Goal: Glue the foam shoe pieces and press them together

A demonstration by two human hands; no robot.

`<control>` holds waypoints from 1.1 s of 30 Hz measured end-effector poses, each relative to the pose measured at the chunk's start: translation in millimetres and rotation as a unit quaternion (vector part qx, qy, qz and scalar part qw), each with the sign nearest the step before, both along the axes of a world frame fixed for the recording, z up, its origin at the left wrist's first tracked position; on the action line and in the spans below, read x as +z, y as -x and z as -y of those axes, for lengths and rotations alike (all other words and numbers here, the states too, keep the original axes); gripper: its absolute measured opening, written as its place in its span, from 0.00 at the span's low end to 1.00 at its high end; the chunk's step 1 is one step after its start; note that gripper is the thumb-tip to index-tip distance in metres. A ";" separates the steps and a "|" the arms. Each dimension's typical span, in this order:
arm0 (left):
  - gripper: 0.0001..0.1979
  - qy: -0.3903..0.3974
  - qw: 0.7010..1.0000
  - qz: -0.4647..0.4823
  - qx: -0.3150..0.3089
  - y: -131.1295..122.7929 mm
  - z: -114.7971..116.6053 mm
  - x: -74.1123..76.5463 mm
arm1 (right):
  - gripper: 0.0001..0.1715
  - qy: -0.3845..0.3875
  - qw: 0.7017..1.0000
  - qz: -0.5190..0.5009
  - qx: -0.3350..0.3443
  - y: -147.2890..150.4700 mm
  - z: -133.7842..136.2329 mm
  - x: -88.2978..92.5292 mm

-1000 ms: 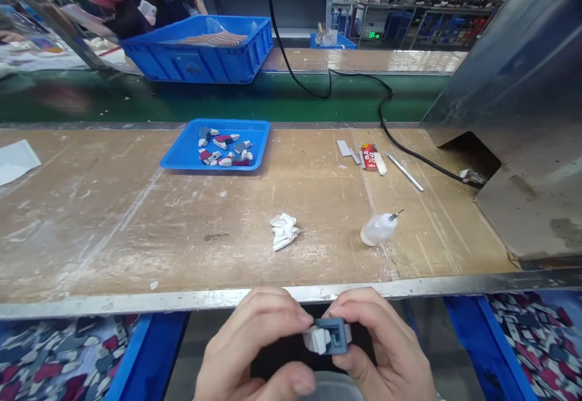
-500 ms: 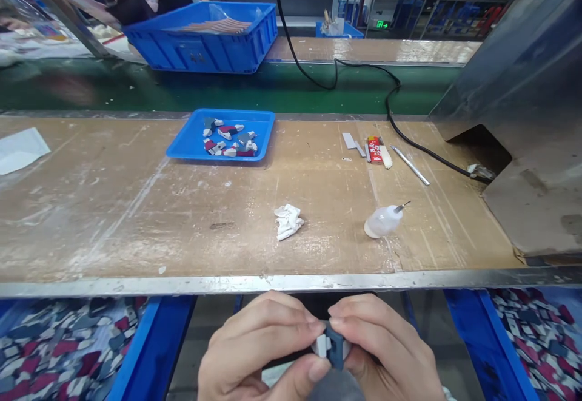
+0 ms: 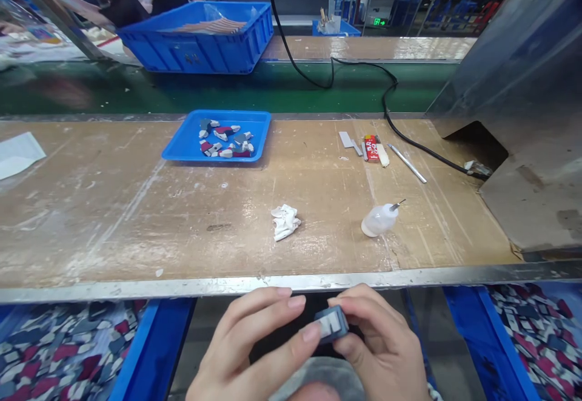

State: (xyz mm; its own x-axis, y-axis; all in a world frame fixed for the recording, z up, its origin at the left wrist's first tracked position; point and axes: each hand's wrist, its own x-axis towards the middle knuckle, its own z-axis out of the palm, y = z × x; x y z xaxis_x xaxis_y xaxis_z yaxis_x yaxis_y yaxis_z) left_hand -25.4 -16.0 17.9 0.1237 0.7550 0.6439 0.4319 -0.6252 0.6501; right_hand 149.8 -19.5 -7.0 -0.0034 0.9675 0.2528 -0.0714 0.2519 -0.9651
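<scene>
The slate-blue plastic part (image 3: 331,323) with its white insert is being held just below the steel bench edge (image 3: 291,286), and it is being pinched by the right hand (image 3: 379,346) between thumb and curled fingers. The left hand (image 3: 240,343) is being kept loosely spread, with one fingertip being pressed against the part's near side; how much load is being taken there cannot be told. A steady pinch on the blue outer edges looks best here, with the white face being left uncovered and in view. On the bench, the blue tray (image 3: 182,146) of small parts (image 3: 222,143) is being left well ahead, while the crumpled white cloth (image 3: 285,222) and plastic squeeze bottle (image 3: 377,220) are being kept within reach
</scene>
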 end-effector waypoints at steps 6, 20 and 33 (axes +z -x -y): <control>0.27 0.129 0.983 0.047 -0.124 9.2 -11.6 -6.3 | 0.20 0.284 0.893 -0.330 0.116 9.7 6.4 2.5; 0.04 -0.056 0.996 0.038 -0.050 -13.6 -16.3 -6.9 | 0.29 0.425 0.784 -0.430 0.137 22.3 11.4 -1.3; 0.18 0.122 0.988 0.083 -0.046 -23.4 -9.1 -26.5 | 0.24 0.226 0.887 -0.392 -0.090 35.9 0.4 -9.6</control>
